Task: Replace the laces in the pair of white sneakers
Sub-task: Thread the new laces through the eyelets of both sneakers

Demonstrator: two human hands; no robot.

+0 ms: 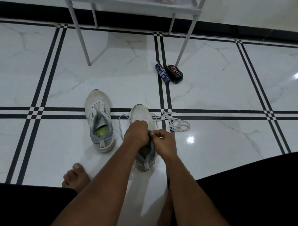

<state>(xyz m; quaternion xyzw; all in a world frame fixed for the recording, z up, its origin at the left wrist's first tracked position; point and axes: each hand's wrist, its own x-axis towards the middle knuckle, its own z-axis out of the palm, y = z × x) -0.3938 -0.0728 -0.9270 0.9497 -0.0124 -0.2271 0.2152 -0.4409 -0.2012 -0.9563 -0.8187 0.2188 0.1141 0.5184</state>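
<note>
Sneakers, white, pair, grey collars and heel tabs, green insoles showing, toes scuffed, both standing upright on the tiled floor [221, 95]. Right sneaker [145, 116] sits directly under both hands, its tongue area covered by them; left sneaker [99, 121], no lace visible in its eyelets, stands just to the left of the left hand [136, 133]. White lace [177, 124] trails loose beyond and to the right of the right hand [162, 140], with one loop left of the left hand. Both hands curled, fingertips meeting and pinching the lace over the shoe's throat.
</note>
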